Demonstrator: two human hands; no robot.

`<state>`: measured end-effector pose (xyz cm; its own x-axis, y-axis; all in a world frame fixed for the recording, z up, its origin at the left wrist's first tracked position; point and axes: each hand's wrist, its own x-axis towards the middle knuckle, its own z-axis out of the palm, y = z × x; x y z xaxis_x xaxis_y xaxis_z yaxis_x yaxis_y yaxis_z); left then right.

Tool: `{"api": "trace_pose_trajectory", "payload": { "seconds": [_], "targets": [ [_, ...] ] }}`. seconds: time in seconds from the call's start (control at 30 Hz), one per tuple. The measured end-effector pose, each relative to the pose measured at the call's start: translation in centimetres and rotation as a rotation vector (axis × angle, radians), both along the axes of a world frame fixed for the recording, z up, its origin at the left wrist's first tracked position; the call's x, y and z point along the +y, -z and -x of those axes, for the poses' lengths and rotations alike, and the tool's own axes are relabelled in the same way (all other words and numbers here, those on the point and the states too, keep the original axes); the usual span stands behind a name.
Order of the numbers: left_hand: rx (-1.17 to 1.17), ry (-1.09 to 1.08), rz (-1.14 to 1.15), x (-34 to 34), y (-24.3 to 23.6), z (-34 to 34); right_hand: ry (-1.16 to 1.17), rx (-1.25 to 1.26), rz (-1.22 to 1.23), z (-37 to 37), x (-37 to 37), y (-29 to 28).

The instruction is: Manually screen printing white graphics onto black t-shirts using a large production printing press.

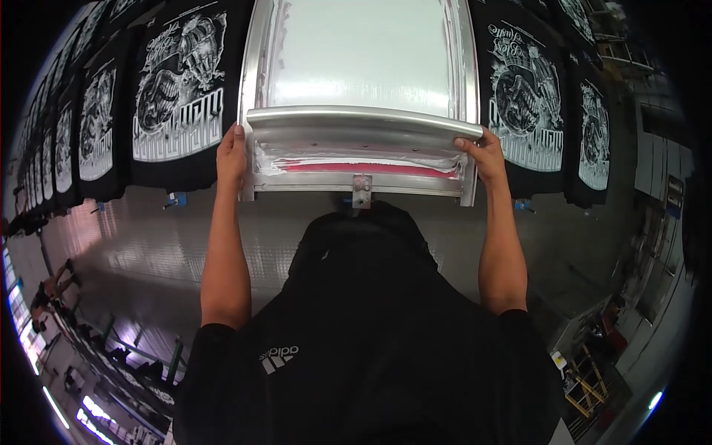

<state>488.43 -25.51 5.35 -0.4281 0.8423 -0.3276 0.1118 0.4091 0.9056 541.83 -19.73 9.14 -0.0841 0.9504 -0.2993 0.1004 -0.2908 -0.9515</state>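
Observation:
In front of me lies a screen-printing screen with a metal frame point(248, 70) and a pale mesh point(363, 59). A long silver squeegee point(356, 122) spans its near part, from side to side. My right hand point(486, 156) is closed on the squeegee's right end, thumb on the near face and fingers at the outer end. My left hand point(231, 156) is closed around the left side of the frame, beside the squeegee's left end; its fingertips are partly hidden. White ink point(371, 160) streaks the mesh just nearer than the squeegee, along a red strip point(356, 170).
A metal clamp point(361, 191) holds the middle of the frame's near edge. Black printed shirts point(178, 89) lie in a row at the left, and more black shirts point(523, 89) flank the screen at the right. Another person point(52, 289) shows small at the far left.

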Motion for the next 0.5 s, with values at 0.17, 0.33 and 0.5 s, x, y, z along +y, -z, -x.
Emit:
{"api": "trace_pose_trajectory", "payload": {
  "seconds": [0.17,0.33,0.5],
  "targets": [
    [-0.013,0.013,0.012,-0.4,1.0,-0.3,0.022,0.023,0.02,0.0,-0.4,0.8],
    [0.352,0.157,0.058,0.0,-1.7,-0.7,-0.087,-0.171,0.097,0.6,0.1,-1.7],
    [0.73,0.592,-0.458,-0.8,-10.0,-2.8,-0.609,-1.108,-0.186,3.1,-2.2,-7.7]
  ]
}}
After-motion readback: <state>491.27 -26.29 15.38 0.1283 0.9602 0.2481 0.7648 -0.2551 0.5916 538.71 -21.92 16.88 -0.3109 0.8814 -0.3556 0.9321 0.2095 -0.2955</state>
